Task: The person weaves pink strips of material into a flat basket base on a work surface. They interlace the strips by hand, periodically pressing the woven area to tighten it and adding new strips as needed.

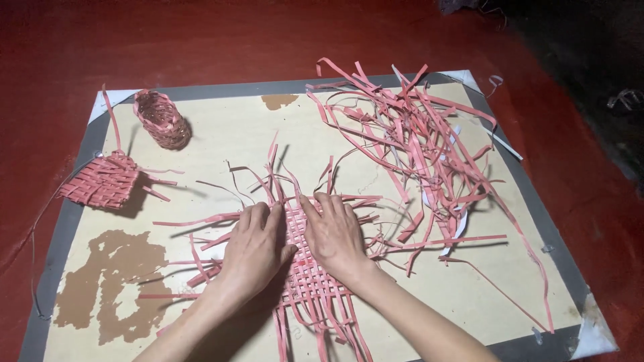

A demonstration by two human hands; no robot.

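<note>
A half-woven mat (305, 268) of thin pink strips lies flat on a pale board (221, 134) edged in grey, near the board's front edge and roughly midway along it. Its centre is a tight over-and-under grid; loose strip ends fan out from every side, some curling upward, others trailing toward the viewer.

Both hands press down on the weave. The left hand (255, 251) lies palm down over the mat's left part, and its fingers (258, 216) are spread only slightly, the tips touching the strips at the mat's far edge. The right hand (335, 234) lies just beside it on the mat's right part, its fingers (329, 204) likewise nearly flat and close together, resting on the grid. Neither hand grips anything; the thumbs almost meet over the middle of the weave.

Beyond the mat to the right, a tangled heap of loose pink strips (416, 141) sprawls across the board. To the mat's far left sit a small woven cylinder (161, 119) and a flat woven square (100, 181).
</note>
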